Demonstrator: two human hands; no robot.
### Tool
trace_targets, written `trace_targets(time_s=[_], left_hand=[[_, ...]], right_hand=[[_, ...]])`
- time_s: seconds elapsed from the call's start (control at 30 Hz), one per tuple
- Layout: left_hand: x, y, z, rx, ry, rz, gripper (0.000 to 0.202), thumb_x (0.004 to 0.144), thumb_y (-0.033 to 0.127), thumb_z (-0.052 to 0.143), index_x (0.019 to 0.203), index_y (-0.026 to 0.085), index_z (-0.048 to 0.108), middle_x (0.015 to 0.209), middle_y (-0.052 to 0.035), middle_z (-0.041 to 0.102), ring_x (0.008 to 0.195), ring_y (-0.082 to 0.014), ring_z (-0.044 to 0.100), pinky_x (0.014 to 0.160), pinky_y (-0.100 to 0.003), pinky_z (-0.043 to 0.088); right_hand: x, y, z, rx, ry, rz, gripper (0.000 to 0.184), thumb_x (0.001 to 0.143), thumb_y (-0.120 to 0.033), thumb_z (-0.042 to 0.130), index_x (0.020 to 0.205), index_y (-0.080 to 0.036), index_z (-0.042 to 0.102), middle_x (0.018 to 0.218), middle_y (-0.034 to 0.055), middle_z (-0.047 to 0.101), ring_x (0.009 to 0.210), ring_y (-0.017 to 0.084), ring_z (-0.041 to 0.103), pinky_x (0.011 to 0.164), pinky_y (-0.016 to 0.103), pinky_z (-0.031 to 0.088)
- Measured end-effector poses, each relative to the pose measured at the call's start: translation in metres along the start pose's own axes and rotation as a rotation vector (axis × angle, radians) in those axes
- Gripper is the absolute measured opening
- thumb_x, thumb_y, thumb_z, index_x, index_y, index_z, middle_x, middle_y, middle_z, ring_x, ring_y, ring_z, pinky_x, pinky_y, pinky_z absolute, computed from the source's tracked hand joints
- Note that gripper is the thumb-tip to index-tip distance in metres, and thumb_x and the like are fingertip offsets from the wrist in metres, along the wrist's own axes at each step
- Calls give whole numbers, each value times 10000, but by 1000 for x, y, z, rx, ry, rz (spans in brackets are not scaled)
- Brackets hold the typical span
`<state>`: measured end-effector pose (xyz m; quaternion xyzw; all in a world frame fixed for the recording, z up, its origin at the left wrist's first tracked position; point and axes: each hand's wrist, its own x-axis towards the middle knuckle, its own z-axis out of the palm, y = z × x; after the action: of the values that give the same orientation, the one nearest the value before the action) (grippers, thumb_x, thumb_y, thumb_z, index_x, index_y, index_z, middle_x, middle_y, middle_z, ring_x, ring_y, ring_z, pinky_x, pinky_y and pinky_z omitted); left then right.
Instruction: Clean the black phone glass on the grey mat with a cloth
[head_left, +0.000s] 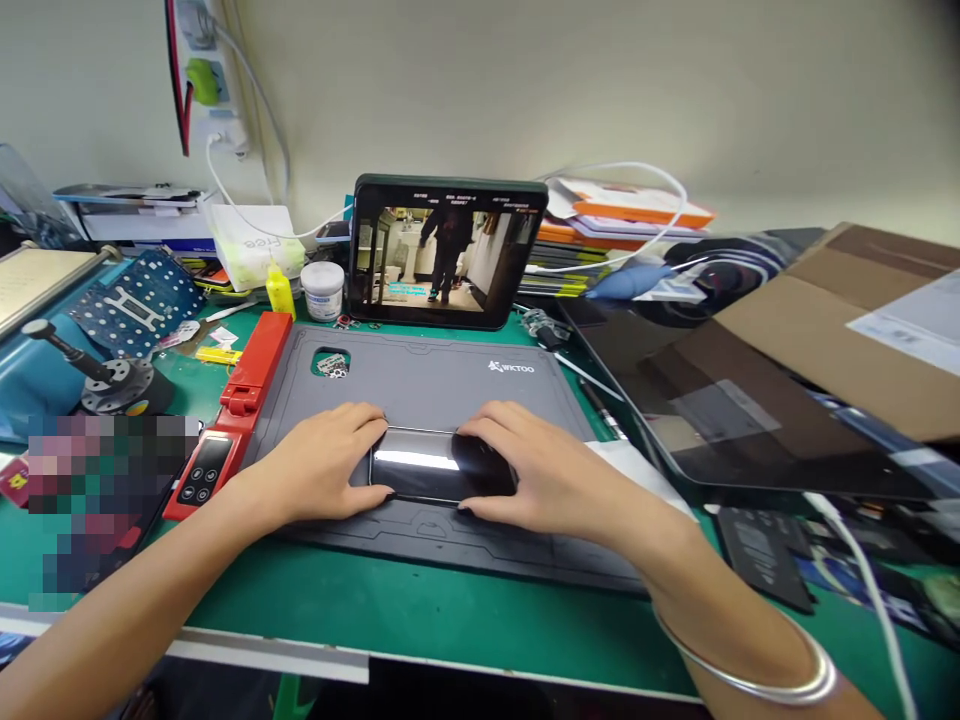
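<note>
A smartphone (442, 466) with a dark, glossy screen lies sideways on a grey heating mat (427, 380). My left hand (326, 460) grips its left end, thumb at the near edge and fingers at the far edge. At the right end, my right hand (517, 465) holds the phone the same way. Light reflects in a white band across the glass. Along the mat's left side runs a red control unit (206, 470) with touch buttons. The phone's underside is hidden.
Behind the mat stands a tablet (450, 250) playing a video. A white tub (323, 291) and a yellow bottle (280, 290) are left of it. On the right lie a large dark screen panel (675, 400) and cardboard (862, 320). A metal clamp tool (124, 385) sits at left.
</note>
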<state>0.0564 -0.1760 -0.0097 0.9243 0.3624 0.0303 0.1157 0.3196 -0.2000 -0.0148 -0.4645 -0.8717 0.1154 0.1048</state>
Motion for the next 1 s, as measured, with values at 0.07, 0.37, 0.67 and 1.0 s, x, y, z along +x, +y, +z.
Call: trace_targets(time_s=[0.07, 0.37, 0.67, 1.0], left_hand=[[0, -1, 0, 3, 3, 3, 531, 815, 415, 646, 1253, 149, 507, 1328, -140, 534, 1202, -303, 529, 981, -423, 464], [0, -3, -2, 16, -4, -4, 533, 827, 412, 629, 1276, 155, 502, 1358, -138, 519, 1207, -296, 529, 986, -410, 461], [0, -3, -2, 30, -6, -11, 535, 829, 428, 639, 1272, 158, 510, 1351, -134, 527, 1190, -292, 542, 970, -401, 473], [0, -2, -3, 47, -14, -11, 530, 834, 434, 641, 1264, 149, 517, 1351, -132, 528, 1201, -286, 528, 999, -409, 458]], right_hand=[[0, 0, -1, 0, -7, 1, 430, 696, -362, 777, 1037, -198, 573, 990, 81, 579, 891, 260, 551, 727, 386, 492], [0, -4, -4, -33, -37, 24, 419, 704, -355, 788, 1030, -190, 584, 970, 70, 562, 864, 251, 545, 710, 372, 481], [0, -1, -2, -18, -26, 8, 465, 693, -376, 802, 1065, -199, 585, 1011, 83, 572, 894, 264, 551, 735, 387, 486], [1, -1, -4, 4, -41, 5, 474, 704, -369, 798, 1097, -188, 605, 1056, 103, 582, 959, 289, 551, 789, 423, 495]])
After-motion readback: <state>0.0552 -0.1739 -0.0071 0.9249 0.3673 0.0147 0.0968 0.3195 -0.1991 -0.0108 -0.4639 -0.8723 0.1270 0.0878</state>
